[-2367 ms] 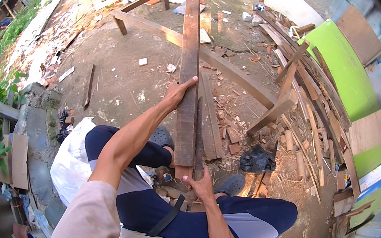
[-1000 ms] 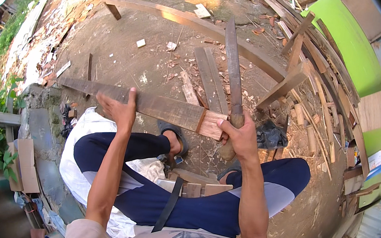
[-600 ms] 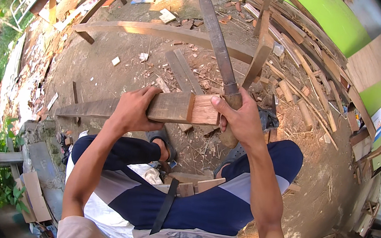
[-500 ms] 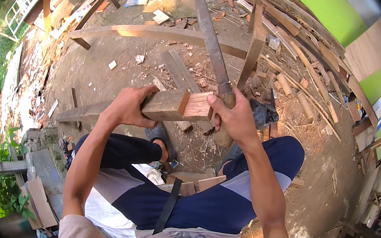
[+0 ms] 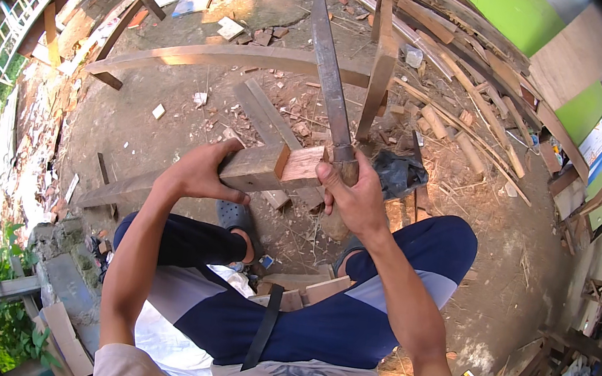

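My left hand (image 5: 203, 169) is wrapped round a squared wooden beam (image 5: 252, 166) that slants across in front of my knees. Near its right end the beam has a stepped notch (image 5: 302, 164) with a fresh, pale reddish cut face. A machete (image 5: 332, 78) with a long, worn dark blade points away from me, its wooden handle (image 5: 334, 221) in my right hand (image 5: 356, 199). The right thumb and fingers come up to the beam's notched end, which lies right beside the handle. Part of the handle is hidden by that hand.
Beyond my hands runs a long low wooden rail (image 5: 227, 53) joined to an upright post (image 5: 381, 69). Planks and sticks (image 5: 482, 82) are heaped at the far right. A black plastic bag (image 5: 400, 177) lies past my right hand. Wood chips and offcuts litter the dirt floor.
The machete blade has swung slightly more upright, and its handle has shifted a little left and nearer. Both hands keep their hold. The whole view has shifted slightly.
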Motion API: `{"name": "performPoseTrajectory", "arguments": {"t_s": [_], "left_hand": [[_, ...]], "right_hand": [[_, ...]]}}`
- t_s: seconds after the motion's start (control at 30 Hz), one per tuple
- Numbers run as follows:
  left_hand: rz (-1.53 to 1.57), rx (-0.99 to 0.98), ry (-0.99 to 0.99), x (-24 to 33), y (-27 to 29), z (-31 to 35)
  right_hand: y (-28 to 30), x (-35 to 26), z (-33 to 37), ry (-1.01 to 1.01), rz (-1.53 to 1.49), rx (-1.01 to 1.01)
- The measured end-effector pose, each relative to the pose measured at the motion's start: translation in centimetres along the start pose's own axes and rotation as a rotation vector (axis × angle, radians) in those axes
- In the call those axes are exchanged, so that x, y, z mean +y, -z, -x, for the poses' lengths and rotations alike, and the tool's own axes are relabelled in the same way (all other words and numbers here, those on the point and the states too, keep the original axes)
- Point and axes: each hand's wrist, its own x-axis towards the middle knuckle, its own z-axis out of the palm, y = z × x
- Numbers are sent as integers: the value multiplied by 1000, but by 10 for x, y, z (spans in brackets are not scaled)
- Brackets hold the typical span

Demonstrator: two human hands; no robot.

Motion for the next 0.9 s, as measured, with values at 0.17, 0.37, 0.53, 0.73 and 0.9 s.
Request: {"name": "performPoseTrajectory", "arguments": {"t_s": [0.17, 0.37, 0.53, 0.73, 0.9], "left_hand": [[-309, 289, -68, 12, -27, 2], [41, 25, -33, -16, -7, -13], [96, -37, 83, -8, -13, -12], [9, -16, 134, -1, -13, -19], [78, -130, 91, -1, -3, -31]], "right_hand": [[3, 11, -8, 4, -17, 11], [11, 15, -3, 11, -83, -66], [13, 17, 4, 63, -4, -55], [8, 18, 30, 107, 132, 286], [-4, 43, 75, -71, 83, 279]]}}
